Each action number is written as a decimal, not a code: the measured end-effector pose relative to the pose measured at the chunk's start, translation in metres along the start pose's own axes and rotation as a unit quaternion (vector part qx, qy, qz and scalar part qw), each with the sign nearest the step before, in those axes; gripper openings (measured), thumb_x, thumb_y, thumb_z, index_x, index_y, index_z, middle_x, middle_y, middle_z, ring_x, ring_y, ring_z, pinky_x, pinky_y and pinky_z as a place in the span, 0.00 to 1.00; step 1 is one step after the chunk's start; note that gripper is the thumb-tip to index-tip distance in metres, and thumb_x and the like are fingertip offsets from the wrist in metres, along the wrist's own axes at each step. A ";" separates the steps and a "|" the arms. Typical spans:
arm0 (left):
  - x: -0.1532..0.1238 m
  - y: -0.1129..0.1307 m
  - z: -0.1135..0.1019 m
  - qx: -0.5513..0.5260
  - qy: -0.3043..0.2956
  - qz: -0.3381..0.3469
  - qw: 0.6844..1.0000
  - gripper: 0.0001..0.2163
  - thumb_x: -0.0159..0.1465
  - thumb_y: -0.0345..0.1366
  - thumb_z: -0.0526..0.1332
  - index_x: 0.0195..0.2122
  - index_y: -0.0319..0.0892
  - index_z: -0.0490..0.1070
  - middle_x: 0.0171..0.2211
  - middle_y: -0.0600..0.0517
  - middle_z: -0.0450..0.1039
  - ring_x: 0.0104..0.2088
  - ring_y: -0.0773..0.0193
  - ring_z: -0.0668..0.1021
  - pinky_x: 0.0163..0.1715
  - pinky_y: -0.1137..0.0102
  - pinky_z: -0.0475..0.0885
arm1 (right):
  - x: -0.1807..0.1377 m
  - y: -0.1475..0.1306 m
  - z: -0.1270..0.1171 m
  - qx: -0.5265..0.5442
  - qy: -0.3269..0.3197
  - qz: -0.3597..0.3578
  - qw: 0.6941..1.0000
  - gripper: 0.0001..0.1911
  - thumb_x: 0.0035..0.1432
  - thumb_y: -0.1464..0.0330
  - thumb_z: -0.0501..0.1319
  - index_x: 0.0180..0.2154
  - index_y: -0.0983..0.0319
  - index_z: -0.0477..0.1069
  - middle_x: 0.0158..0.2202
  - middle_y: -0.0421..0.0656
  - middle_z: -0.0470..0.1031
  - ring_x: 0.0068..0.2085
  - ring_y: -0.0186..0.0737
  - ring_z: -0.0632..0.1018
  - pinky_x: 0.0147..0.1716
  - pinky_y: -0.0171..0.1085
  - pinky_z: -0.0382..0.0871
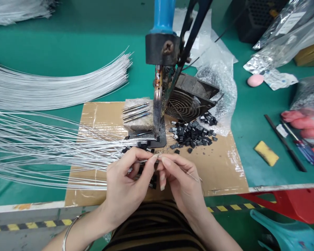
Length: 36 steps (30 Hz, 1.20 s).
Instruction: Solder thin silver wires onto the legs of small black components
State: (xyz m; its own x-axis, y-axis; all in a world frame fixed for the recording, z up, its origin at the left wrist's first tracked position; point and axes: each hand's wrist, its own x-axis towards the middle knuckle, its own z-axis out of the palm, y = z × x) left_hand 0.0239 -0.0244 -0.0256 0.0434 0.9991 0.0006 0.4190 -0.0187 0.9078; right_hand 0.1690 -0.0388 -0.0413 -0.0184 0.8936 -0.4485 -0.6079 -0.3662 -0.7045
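My left hand (128, 188) and my right hand (183, 181) meet over the cardboard, thumbs and fingertips pinched together almost touching. Both hold a thin wire (190, 174), whose loose end sticks out over the right palm; its exact ends between the fingertips are hidden. Beside and behind my left hand spread many white wires (94, 150), some ending in small black connectors (143, 144). Just beyond the fingertips, the tip of a soldering iron (163, 17) points down at a dark pad (161, 134). A heap of loose black connectors (193, 134) lies right of it.
Cardboard (225, 167) covers part of the green table. Behind the iron stands a dusty fan (184, 104); left of it, a block (138, 125) bears several metal rods. A wire bundle (68, 87) lies back left. To the right are a yellow sponge (266, 153) and a black stick (285, 143).
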 end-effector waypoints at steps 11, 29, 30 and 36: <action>0.010 0.002 -0.007 -0.045 -0.018 -0.047 0.998 0.03 0.69 0.35 0.66 0.38 0.45 0.80 0.30 0.53 0.78 0.25 0.70 0.72 0.24 0.74 0.64 | 0.009 -0.038 -0.086 -0.667 0.126 -0.404 0.614 0.05 0.64 0.69 0.71 0.43 0.58 0.81 0.34 0.43 0.83 0.33 0.40 0.77 0.37 0.41 0.75; 0.010 0.003 -0.011 0.000 -0.016 -0.042 0.999 0.04 0.68 0.36 0.67 0.36 0.44 0.80 0.28 0.54 0.77 0.22 0.71 0.66 0.21 0.73 0.60 | 0.000 -0.021 -0.052 -0.394 0.184 -0.291 0.852 0.03 0.68 0.67 0.68 0.41 0.58 0.81 0.30 0.38 0.81 0.28 0.33 0.80 0.29 0.31 0.77; 0.010 0.003 -0.012 -0.003 -0.016 -0.048 0.999 0.05 0.68 0.36 0.67 0.36 0.44 0.80 0.28 0.53 0.77 0.22 0.70 0.68 0.22 0.73 0.60 | 0.000 -0.021 -0.047 -0.372 0.174 -0.283 0.867 0.03 0.68 0.67 0.69 0.40 0.57 0.82 0.29 0.38 0.80 0.27 0.32 0.79 0.28 0.30 0.77; 0.012 0.006 -0.017 -0.023 -0.034 -0.083 0.996 0.06 0.68 0.39 0.67 0.36 0.44 0.80 0.28 0.52 0.79 0.23 0.69 0.73 0.22 0.74 0.65 | -0.001 -0.023 -0.022 -0.281 0.104 -0.225 0.927 0.03 0.66 0.68 0.70 0.39 0.55 0.84 0.24 0.35 0.77 0.22 0.27 0.75 0.22 0.26 0.72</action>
State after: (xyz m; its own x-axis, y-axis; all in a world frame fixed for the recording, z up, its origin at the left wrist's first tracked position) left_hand 0.0114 -0.0119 -0.0134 0.0401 0.9832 -0.1779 0.3831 0.1493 0.9115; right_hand 0.2008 -0.0367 -0.0366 0.3248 0.9410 -0.0953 -0.0058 -0.0988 -0.9951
